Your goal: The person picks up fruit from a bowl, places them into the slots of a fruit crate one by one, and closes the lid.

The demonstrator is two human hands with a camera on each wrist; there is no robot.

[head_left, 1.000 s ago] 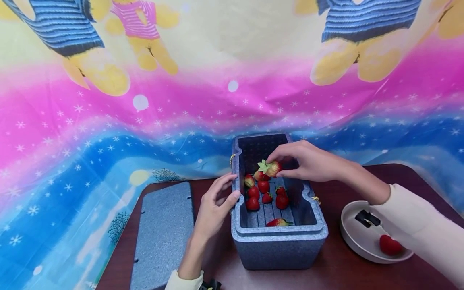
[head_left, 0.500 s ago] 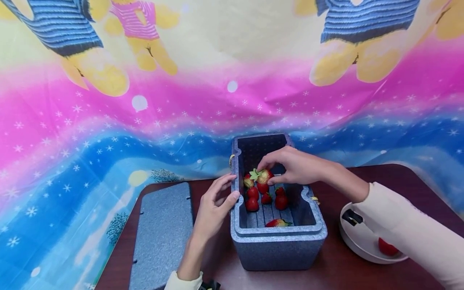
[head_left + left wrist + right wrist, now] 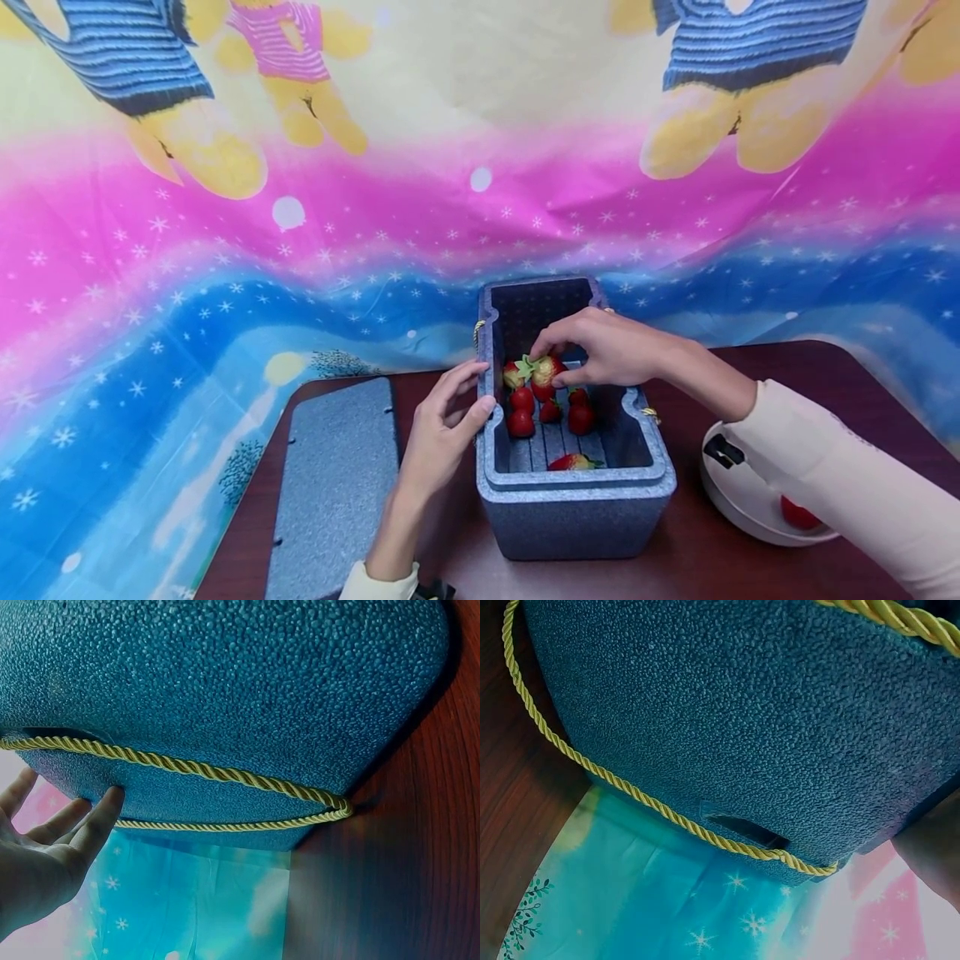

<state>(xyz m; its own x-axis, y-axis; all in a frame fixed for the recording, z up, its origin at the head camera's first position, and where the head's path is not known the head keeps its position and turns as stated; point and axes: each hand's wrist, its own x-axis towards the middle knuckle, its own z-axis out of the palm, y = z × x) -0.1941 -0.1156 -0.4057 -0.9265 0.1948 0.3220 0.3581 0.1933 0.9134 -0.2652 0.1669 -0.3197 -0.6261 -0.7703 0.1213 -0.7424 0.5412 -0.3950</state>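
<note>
Over the far end of the blue foam box, a strawberry w/ green leaves was pinched by the right hand btwn thumb and fingertips, held just above the other berries lying on the ribbed floor inside. Thing was tucked right under the curled fingers, leaves pointing left. The left hand was rested against the box's left wall, fingers relaxed and mostly straight, thumb at the rim, nothing gripped. A yellow rope handle was seen along the box side. The foam lid was laid flat on the brown table to the left; a white bowl w/ one red berry was seen on the right.
</note>
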